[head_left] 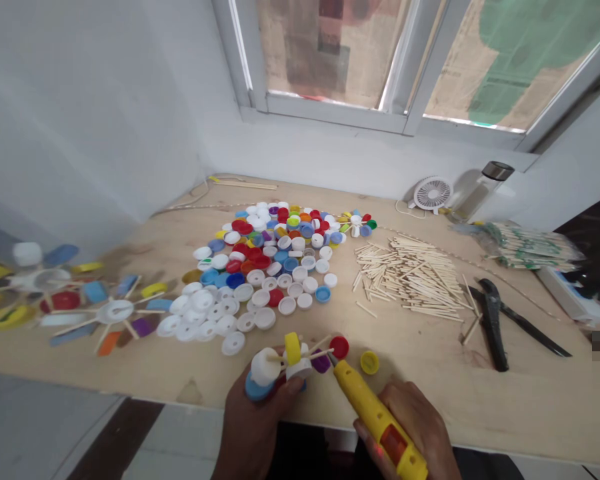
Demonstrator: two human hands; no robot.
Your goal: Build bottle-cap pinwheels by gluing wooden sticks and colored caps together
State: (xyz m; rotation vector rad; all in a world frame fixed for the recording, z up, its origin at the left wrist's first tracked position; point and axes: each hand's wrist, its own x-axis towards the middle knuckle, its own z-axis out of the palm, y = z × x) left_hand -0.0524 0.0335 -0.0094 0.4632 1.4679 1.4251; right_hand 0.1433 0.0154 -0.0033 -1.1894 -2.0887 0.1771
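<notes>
My left hand (250, 427) is closed around a bottle-cap and stick assembly (299, 368), with white, blue, yellow and purple caps joined by short wooden sticks. In my right hand (420, 417) is a yellow glue gun (367, 403), gripped around its body. Its metal nozzle points at the stick ends on the assembly's right side; whether it touches them I cannot tell. Just beyond the nozzle lies a red cap (339, 347), and a yellow cap (369, 363) rests to the right of it. My left fingertips are partly hidden behind the caps.
A large heap of coloured bottle caps (265, 257) covers the middle of the table. Cut wooden sticks (415, 277) are piled to its right, near a black-handled tool (494, 327). Finished-looking cap wheels (115, 311) stand left. A small fan (431, 194) and a bottle (475, 195) are at the back.
</notes>
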